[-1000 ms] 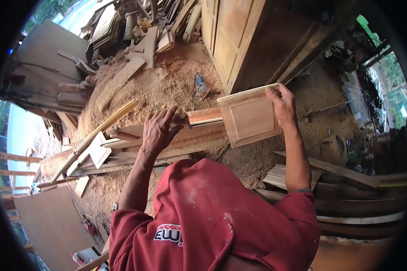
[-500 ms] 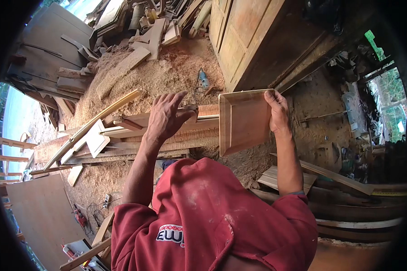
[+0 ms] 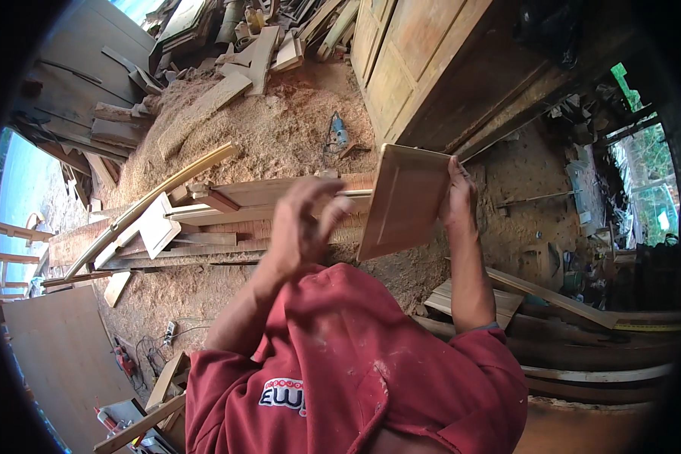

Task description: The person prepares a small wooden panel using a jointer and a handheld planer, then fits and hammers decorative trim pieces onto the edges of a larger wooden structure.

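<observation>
A square wooden panel (image 3: 407, 198) with bevelled edges stands tilted in front of me, over the right end of the workbench. My right hand (image 3: 458, 198) grips its right edge, the thumb at the upper corner. To the left of the panel my left hand (image 3: 308, 219) is raised, blurred by motion, with its fingers apart and nothing in it. Below that hand lie long wooden boards (image 3: 257, 193) on the bench (image 3: 280, 236). A short pale board (image 3: 159, 225) and a long thin strip (image 3: 159, 189) rest at the bench's left part.
Sawdust covers the ground, where a blue power tool (image 3: 340, 130) lies beyond the bench. A large panelled wooden door (image 3: 408, 57) stands far right. Stacked planks (image 3: 590, 356) lie at my right. A red power tool (image 3: 125, 362) with cables is at lower left.
My left hand has moved right and nearer to me, toward the panel. The panel has turned and tilted, so its face shows narrower; my right hand still holds its right edge.
</observation>
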`<control>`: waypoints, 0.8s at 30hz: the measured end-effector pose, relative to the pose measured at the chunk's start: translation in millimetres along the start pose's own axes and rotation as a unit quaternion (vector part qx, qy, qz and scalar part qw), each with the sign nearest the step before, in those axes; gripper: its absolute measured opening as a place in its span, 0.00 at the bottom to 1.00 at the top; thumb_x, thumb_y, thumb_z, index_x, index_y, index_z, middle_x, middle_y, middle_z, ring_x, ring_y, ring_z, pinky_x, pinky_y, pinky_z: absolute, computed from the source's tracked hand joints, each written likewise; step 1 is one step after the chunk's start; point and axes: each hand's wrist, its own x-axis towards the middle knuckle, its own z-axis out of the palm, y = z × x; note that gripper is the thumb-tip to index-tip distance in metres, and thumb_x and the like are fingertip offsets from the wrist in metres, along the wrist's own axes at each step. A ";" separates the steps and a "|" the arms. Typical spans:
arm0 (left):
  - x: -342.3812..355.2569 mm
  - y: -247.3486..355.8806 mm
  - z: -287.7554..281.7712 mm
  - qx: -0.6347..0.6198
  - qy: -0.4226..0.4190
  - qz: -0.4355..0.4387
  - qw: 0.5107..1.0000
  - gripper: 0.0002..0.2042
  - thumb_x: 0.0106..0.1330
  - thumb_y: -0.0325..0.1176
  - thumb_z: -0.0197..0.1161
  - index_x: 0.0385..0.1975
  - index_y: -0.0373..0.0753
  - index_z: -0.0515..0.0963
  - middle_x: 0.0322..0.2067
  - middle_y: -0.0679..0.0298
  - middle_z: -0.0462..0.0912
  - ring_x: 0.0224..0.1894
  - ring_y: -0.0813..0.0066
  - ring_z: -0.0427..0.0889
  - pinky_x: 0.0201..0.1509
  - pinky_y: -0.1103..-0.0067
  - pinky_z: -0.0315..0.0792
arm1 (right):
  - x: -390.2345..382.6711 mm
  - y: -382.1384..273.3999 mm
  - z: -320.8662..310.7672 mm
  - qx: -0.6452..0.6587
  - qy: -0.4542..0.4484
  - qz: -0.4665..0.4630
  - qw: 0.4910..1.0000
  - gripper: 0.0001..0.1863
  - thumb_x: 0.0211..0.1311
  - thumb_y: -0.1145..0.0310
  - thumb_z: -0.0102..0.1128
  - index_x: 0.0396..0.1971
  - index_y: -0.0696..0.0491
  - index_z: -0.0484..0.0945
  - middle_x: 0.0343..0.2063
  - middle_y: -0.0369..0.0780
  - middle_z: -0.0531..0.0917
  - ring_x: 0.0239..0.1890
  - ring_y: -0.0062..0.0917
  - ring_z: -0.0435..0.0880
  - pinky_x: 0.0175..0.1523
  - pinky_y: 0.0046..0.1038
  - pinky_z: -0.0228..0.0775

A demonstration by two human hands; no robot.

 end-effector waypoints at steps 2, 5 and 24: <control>-11.8 27.2 16.6 -0.042 -0.038 -0.081 0.995 0.12 0.62 0.37 0.68 0.38 0.35 0.82 0.35 0.55 0.85 0.39 0.62 0.84 0.46 0.70 0.76 | 2.3 10.6 -9.2 -0.001 -0.036 0.006 0.999 0.19 0.75 0.56 0.48 0.48 0.58 0.77 0.45 0.42 0.82 0.48 0.27 0.81 0.56 0.31 0.72; -18.4 23.3 31.5 -0.003 -0.025 -0.066 0.998 0.08 0.60 0.33 0.69 0.35 0.37 0.82 0.30 0.58 0.85 0.35 0.63 0.84 0.42 0.71 0.76 | -7.1 11.2 5.6 0.050 -0.086 0.021 0.995 0.25 0.75 0.52 0.45 0.54 0.59 0.75 0.52 0.46 0.80 0.56 0.33 0.79 0.64 0.36 0.67; -108.6 -52.1 26.1 -0.307 0.079 -0.243 0.917 0.07 0.74 0.30 0.55 0.38 0.34 0.77 0.30 0.70 0.78 0.33 0.85 0.74 0.38 0.84 0.71 | -98.1 -14.6 9.9 -0.299 -0.233 -0.292 0.878 0.21 0.70 0.55 0.50 0.44 0.61 0.77 0.40 0.51 0.82 0.41 0.36 0.82 0.49 0.38 0.74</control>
